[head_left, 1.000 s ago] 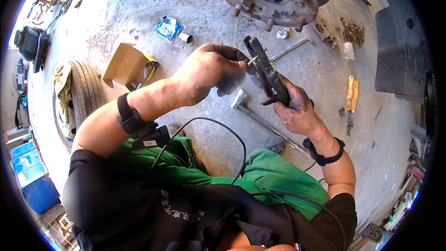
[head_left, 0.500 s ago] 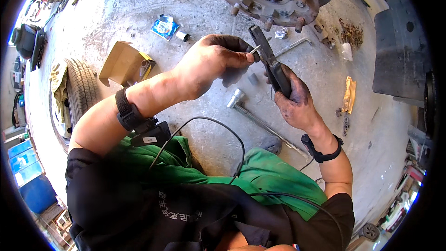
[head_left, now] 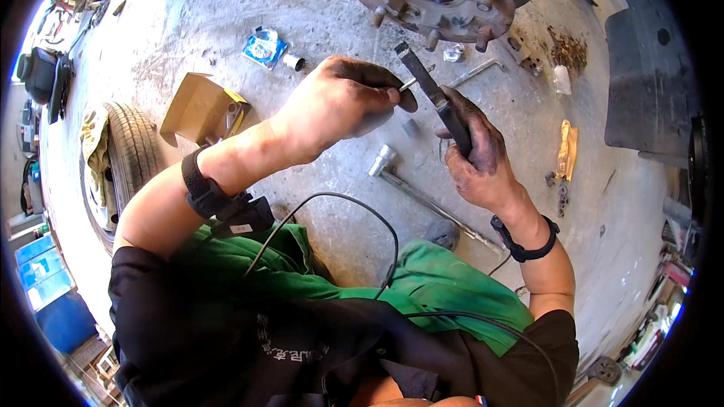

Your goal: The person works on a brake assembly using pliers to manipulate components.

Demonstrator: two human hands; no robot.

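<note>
I see a long, narrow, dark bar slanting in the air above the floor, its far end pointing up to the left and its near end gripped in the right hand. A thin, pale metal rod pokes slantwise from the left hand toward the bar's edge; I can't tell if they touch.

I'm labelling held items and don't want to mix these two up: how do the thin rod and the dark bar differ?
The thin rod is pale, while the dark bar is blackish. The rod is far slimmer than the bar. The rod is in the left hand, the bar in the right hand. Both are held above the floor.
</note>
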